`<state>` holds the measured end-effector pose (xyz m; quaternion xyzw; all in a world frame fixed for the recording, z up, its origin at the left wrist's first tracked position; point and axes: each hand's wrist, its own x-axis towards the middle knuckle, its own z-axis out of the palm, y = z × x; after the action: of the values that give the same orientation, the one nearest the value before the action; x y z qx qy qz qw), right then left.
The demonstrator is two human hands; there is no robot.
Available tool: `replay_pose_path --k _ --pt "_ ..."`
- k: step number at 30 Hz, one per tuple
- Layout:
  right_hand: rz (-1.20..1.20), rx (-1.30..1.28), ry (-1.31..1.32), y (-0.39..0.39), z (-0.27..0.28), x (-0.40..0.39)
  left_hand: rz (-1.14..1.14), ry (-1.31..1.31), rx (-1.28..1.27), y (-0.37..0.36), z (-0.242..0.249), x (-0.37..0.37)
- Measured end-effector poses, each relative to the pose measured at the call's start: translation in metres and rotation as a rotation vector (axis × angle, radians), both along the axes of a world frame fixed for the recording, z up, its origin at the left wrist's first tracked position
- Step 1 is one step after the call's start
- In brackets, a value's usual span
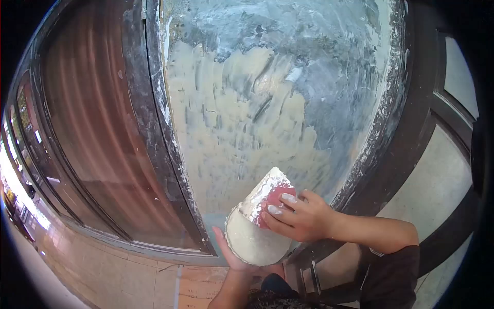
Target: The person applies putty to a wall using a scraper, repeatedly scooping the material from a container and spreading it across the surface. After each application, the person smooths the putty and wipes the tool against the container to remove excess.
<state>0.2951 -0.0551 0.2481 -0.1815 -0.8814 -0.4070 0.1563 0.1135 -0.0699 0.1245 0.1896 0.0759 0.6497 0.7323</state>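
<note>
To the left of both hands we had a reddish-brown door panel (92, 113), and straight ahead of them a wall (242, 118), its grey-blue face partly coated in streaky cream paste. Our left hand (236, 258) was cupped around the near left of the bowl (228, 233), thumb up its side and the other fingers hidden, so we could not tell how far they spread. The bowl sat between our hands, and we judged it fairly weighty with its load, possibly slippery where wet, and best carried from below on a full palm. It looked round, with a crusted rim and smooth off-white paste (257, 242) inside. Just above it, toward the right hand, was the scraper (268, 198); we took it to be light, thin and somewhat springy, best gripped by its bare red part. It was red, with thick, lumpy white smears along its left side, and overlapped the bowl's upper rim, though we could not tell whether they touched. Our right hand (303, 217) pinched that red part, fingers laid flat on its face, two fingertips (289, 198) whitened, thumb out of sight. Beyond it, to the right, stood a dark frame (393, 154).
</note>
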Motion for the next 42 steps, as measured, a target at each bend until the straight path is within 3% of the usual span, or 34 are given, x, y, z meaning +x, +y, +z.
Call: replay_pose_path --k 9,17,19,26,28,31,42 --pt "-0.043 0.051 0.166 0.0 0.021 0.021 -0.032 -0.154 0.041 0.007 -0.003 -0.003" --pt "-0.169 -0.112 0.68 0.034 0.073 0.093 -0.006 -0.12 -0.027 0.008 -0.016 -0.007" --pt "-0.297 -0.406 0.95 0.038 0.093 0.102 -0.033 -0.152 -0.004 0.01 -0.017 -0.007" --pt "-0.364 -0.46 0.92 0.065 0.089 0.136 -0.038 -0.098 0.01 0.01 -0.026 -0.013" --pt "-0.516 -0.457 0.873 0.068 0.083 0.139 0.005 -0.107 -0.006 0.011 -0.027 -0.016" --pt "-0.558 -0.45 0.863 0.066 0.079 0.135 0.009 -0.18 -0.037 0.01 -0.024 -0.017" --pt "-0.517 -0.454 0.933 0.069 0.077 0.139 0.014 -0.169 -0.044 0.012 -0.022 -0.013"
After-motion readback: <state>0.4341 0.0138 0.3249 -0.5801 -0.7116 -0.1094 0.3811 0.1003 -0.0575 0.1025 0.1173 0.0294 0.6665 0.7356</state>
